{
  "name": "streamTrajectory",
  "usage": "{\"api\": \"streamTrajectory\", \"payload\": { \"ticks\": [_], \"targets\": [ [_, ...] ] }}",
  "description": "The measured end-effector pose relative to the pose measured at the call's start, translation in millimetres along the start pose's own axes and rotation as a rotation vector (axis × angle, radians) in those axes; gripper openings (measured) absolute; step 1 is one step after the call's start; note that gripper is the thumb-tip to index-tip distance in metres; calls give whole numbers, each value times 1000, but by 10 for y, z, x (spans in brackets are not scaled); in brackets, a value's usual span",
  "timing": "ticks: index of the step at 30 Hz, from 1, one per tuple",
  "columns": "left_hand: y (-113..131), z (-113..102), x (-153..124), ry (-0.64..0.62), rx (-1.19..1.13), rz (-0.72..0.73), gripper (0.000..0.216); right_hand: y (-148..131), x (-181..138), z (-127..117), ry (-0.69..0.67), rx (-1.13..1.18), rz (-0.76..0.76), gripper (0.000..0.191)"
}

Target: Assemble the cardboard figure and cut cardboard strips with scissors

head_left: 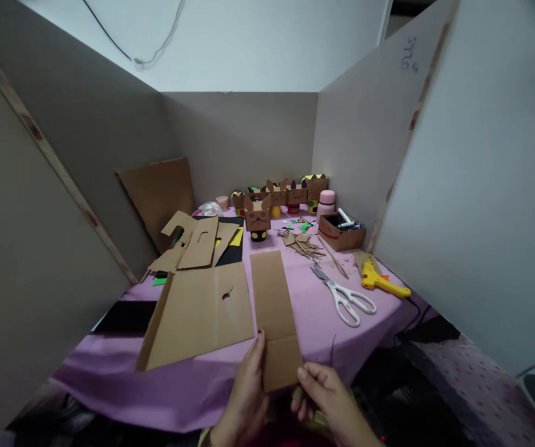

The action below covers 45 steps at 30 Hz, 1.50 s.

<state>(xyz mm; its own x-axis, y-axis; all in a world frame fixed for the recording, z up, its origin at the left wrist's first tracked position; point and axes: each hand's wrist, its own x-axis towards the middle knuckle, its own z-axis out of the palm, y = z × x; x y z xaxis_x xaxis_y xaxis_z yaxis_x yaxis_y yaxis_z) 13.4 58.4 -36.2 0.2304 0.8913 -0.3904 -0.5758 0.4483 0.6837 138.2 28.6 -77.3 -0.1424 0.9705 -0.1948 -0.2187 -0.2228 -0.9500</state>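
A long cardboard strip (274, 298) lies lengthwise on the purple tablecloth (314, 310), its near end hanging past the table's front edge. My left hand (245, 397) pinches the strip's near left edge, thumb on top. My right hand (330, 397) grips the near right corner, fingers curled underneath. A fold line crosses the strip close to my hands. A larger cardboard sheet (197, 316) with a small cut-out hole lies just left of the strip.
White scissors (344, 297) and a yellow glue gun (379, 280) lie to the right. Cardboard offcuts (197, 242), small scraps (302, 243), a little box of tools (341, 231) and several cardboard animal figures (277, 197) stand farther back. Grey partition boards (476, 186) enclose the table.
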Motion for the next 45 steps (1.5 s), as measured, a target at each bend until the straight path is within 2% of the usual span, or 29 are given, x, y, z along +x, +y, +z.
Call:
{"api": "streamTrajectory", "payload": {
  "ticks": [4,8,11,13,15,16,18,21,23,25,28,29,31,35,36,38,39,42,45],
  "targets": [
    [-28,-54,-67,-195,-66,-213,54,88,-87,22,-13,-44,44,50],
    [-37,-85,-99,-152,-90,-272,52,138,-160,-33,40,-141,1,46],
    [-8,-110,-114,-117,-152,-217,47,163,-203,-226,252,-321,-216,32],
    [12,-132,-120,-123,-194,-194,50,218,-201,-418,486,-611,-477,37],
    [19,-153,-123,-140,-225,-187,54,320,-174,-617,586,-877,-598,49],
    [17,-162,-124,-149,-237,-189,55,386,-155,-706,596,-971,-583,52],
    [5,-176,-127,-153,-252,-197,56,530,-123,-845,537,-1093,-450,48],
    [-9,-183,-135,-143,-246,-212,55,700,-117,-973,406,-1136,-308,24],
    [-5,-184,-149,-154,-234,-215,55,726,-151,-1053,352,-1147,-231,18],
    [7,-183,-174,-181,-219,-224,57,646,-211,-1154,352,-1154,-143,15],
    [17,-171,-232,-219,-184,-240,59,321,-318,-1268,409,-1111,-87,10],
    [13,-163,-255,-237,-168,-240,60,174,-350,-1262,423,-1076,-111,7],
    [-10,-140,-297,-275,-136,-243,62,-127,-393,-1145,402,-968,-190,20],
    [-94,-99,-353,-336,-68,-247,61,-540,-345,-533,337,-702,-390,40],
    [-114,-97,-362,-346,-40,-244,61,-586,-304,-353,261,-600,-413,44],
    [-141,-106,-377,-354,15,-229,62,-634,-205,-44,-41,-53,-293,45],
    [-145,-115,-383,-349,36,-216,63,-646,-153,66,-86,3,-275,47],
    [-123,-143,-390,-302,85,-199,64,-669,-12,198,-116,59,-285,48],
    [-73,-146,-350,-216,107,-112,49,-659,70,162,-92,33,-315,48]
  ]
}}
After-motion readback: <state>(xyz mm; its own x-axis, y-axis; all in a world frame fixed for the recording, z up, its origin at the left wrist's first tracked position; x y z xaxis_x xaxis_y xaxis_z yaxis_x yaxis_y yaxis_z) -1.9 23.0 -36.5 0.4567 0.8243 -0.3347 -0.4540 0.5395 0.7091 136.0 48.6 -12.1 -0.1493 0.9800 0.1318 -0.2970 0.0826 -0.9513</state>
